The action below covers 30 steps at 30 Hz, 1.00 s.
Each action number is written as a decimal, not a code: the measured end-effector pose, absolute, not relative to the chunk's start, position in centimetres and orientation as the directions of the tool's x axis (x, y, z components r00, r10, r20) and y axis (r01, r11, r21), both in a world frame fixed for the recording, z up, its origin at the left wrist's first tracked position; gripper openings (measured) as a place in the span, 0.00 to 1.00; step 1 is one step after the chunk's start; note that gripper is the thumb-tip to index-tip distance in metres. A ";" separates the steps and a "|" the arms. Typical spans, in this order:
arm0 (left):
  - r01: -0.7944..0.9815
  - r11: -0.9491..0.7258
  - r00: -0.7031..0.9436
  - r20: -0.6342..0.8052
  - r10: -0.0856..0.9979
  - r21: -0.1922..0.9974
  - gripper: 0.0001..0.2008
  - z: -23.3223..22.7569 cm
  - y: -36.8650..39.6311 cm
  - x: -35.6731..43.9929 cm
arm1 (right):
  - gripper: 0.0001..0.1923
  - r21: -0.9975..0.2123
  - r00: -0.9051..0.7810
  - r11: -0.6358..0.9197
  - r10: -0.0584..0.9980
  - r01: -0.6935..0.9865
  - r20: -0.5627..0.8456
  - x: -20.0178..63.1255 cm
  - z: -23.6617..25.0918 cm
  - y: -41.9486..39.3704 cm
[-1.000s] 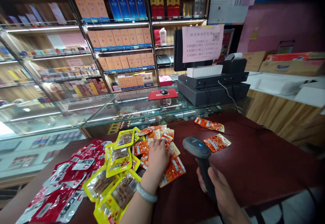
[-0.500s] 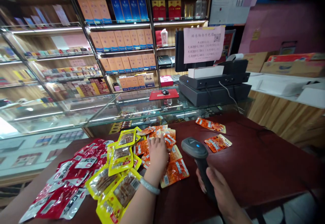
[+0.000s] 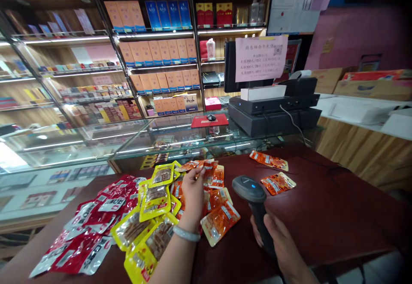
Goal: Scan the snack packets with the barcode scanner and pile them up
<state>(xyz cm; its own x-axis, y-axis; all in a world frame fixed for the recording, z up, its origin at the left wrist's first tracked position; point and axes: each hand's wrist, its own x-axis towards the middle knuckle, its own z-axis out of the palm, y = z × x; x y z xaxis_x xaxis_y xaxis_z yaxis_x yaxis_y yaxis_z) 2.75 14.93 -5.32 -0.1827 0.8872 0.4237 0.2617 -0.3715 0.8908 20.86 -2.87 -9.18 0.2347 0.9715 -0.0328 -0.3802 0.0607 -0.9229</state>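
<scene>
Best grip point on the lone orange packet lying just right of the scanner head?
Take the orange packet by its far right edge, coming from the right over bare red table. It lies flat and apart from the pile, and that side is clear of the scanner in the right hand.

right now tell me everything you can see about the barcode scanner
The barcode scanner is a handheld gun type in dark grey or black plastic, with a rounded, flattened head and a small blue light lit on top. Its straight handle runs down into the right hand, which grips it near the bottom. It stands roughly upright, head tilted towards the orange snack packets on the dark red counter. Only the hand is seen touching it; no cable is clearly visible.
</scene>
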 end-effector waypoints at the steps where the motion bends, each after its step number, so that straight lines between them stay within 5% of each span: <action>1: 0.133 -0.372 -0.211 0.393 0.895 0.918 0.13 -5.3 14.9 2.8 | 0.23 -0.924 0.226 0.058 0.974 -0.379 -0.032 20.8 -9.2 -2.9; 7: -0.249 -0.190 -0.126 0.162 0.979 0.950 0.20 -5.7 14.8 4.0 | 0.23 -0.921 0.147 0.011 0.988 -0.390 -0.051 20.7 -8.8 -3.1; 21: -0.227 -0.107 0.015 0.114 0.993 0.968 0.20 -6.1 13.1 6.2 | 0.23 -0.897 0.207 0.019 0.975 -0.442 -0.081 20.9 -9.9 -3.0; 26: -0.345 0.144 0.429 0.019 0.903 0.928 0.24 -7.1 12.9 7.7 | 0.22 -0.889 0.181 0.005 0.980 -0.458 -0.088 20.9 -10.1 -2.9; 30: -0.098 -0.070 0.439 0.106 0.892 0.993 0.28 -6.7 12.9 7.1 | 0.24 -0.910 0.195 0.057 0.980 -0.410 -0.026 20.9 -9.7 -3.0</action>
<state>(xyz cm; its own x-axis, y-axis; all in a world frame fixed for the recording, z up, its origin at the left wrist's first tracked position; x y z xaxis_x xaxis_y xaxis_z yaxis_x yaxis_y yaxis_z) 7.14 12.88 -6.73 0.4392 0.8921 0.1062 -0.0979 -0.0700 0.9927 20.89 -2.98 -9.71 0.1948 0.9805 -0.0259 -0.4095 0.0573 -0.9105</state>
